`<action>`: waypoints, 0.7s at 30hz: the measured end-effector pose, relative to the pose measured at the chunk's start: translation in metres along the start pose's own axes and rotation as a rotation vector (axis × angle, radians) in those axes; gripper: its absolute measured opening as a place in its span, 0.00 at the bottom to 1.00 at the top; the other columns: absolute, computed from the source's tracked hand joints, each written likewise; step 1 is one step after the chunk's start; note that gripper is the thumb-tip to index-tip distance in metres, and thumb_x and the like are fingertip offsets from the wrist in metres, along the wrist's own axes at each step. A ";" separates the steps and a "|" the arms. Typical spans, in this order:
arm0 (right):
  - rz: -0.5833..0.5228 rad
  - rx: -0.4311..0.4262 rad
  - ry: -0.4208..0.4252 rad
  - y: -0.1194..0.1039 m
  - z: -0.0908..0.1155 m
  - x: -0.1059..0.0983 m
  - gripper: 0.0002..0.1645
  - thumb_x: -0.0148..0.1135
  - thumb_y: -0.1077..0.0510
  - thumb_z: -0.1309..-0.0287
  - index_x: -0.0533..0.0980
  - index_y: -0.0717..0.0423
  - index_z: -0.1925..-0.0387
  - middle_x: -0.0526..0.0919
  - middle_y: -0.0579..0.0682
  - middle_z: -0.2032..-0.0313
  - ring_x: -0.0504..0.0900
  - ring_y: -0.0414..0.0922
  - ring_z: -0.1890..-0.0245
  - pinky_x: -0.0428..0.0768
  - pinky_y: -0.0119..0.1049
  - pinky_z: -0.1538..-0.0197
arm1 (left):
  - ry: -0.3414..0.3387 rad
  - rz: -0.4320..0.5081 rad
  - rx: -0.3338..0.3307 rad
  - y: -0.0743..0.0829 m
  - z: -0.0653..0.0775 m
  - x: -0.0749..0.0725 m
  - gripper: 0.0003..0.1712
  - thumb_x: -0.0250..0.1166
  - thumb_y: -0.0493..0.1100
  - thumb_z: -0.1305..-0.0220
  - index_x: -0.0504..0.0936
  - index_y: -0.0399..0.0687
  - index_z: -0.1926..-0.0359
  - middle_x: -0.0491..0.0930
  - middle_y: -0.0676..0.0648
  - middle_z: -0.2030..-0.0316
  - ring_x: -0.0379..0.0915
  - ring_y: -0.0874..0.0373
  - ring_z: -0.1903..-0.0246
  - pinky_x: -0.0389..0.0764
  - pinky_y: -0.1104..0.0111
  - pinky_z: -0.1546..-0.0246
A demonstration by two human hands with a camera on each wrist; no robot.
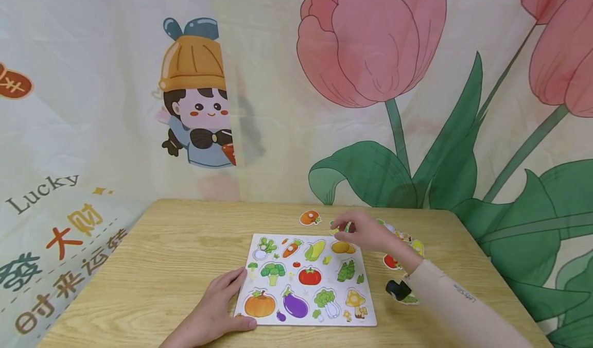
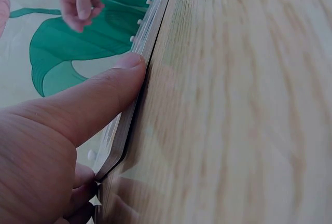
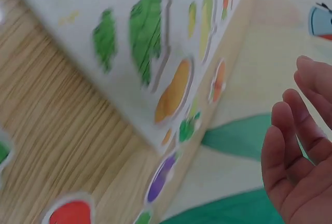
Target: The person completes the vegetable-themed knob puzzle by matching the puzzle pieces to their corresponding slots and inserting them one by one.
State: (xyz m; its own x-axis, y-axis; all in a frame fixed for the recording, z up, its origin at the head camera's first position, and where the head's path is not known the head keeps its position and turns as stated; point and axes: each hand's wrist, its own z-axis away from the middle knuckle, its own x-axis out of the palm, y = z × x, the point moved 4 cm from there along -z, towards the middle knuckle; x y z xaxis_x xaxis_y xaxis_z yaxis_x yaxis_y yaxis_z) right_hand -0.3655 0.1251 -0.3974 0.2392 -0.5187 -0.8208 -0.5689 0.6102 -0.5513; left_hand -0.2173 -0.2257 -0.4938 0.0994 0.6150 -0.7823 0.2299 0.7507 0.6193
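— Right grip hangs over the far edge of the board, fingers half bent and, as far as I can see, nothing between them. And the left?

— Left grip holds the near left corner, with the thumb on the near edge and the fingers along the side. I would press only lightly, enough that the board does not slide on the bench.

— Which pieces are close to the right one?

— Just beside it, past the board, is the purple piece. Further to its left lies the orange piece; to its right, on the near side, the red piece.

— How should one take a piece well, in your opinion?

— I think by its white knob, with thumb and forefinger, coming straight from above. To the right the pieces lie close together, so a low approach could push the neighbours. Better to lift first, and only then turn.
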 end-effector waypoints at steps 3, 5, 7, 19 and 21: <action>-0.009 0.009 0.031 0.019 0.016 -0.014 0.08 0.72 0.59 0.32 0.88 0.49 0.52 0.84 0.42 0.62 0.78 0.44 0.65 0.81 0.32 0.62 | 0.003 -0.002 0.001 0.002 0.000 -0.001 0.71 0.83 0.71 0.56 0.64 0.37 0.20 0.60 0.39 0.20 0.50 0.33 0.22 0.60 0.36 0.26; -0.001 0.022 0.062 0.032 0.026 -0.023 0.08 0.72 0.59 0.32 0.88 0.49 0.53 0.84 0.42 0.62 0.78 0.44 0.64 0.81 0.32 0.61 | 0.001 -0.001 0.000 0.003 0.000 -0.001 0.71 0.82 0.71 0.56 0.64 0.37 0.20 0.60 0.39 0.20 0.50 0.33 0.22 0.60 0.35 0.27; 0.011 0.035 0.094 0.043 0.036 -0.030 0.08 0.72 0.60 0.32 0.88 0.50 0.53 0.84 0.42 0.62 0.78 0.45 0.63 0.81 0.32 0.61 | -0.001 0.000 0.000 0.004 -0.001 -0.001 0.72 0.82 0.71 0.56 0.64 0.37 0.20 0.60 0.39 0.20 0.50 0.33 0.22 0.60 0.35 0.27; 0.072 0.215 0.182 0.106 0.094 -0.061 0.12 0.72 0.59 0.32 0.87 0.58 0.50 0.85 0.46 0.60 0.79 0.45 0.62 0.82 0.31 0.60 | -0.019 0.011 -0.018 0.001 -0.001 0.001 0.72 0.83 0.71 0.56 0.63 0.38 0.19 0.59 0.39 0.20 0.49 0.32 0.22 0.60 0.35 0.27; 0.093 0.230 0.191 0.116 0.104 -0.062 0.11 0.72 0.59 0.32 0.88 0.58 0.51 0.85 0.46 0.61 0.78 0.44 0.62 0.82 0.32 0.60 | -0.016 0.009 -0.011 0.002 -0.001 0.001 0.72 0.82 0.72 0.56 0.63 0.37 0.20 0.59 0.39 0.20 0.49 0.33 0.22 0.60 0.35 0.27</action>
State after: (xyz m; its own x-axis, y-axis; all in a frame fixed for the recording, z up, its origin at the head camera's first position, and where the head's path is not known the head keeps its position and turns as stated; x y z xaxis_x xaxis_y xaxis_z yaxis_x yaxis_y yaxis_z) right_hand -0.3648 0.2903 -0.4257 0.0299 -0.5441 -0.8385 -0.3828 0.7687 -0.5124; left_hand -0.2183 -0.2238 -0.4930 0.1165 0.6180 -0.7775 0.2186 0.7476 0.6271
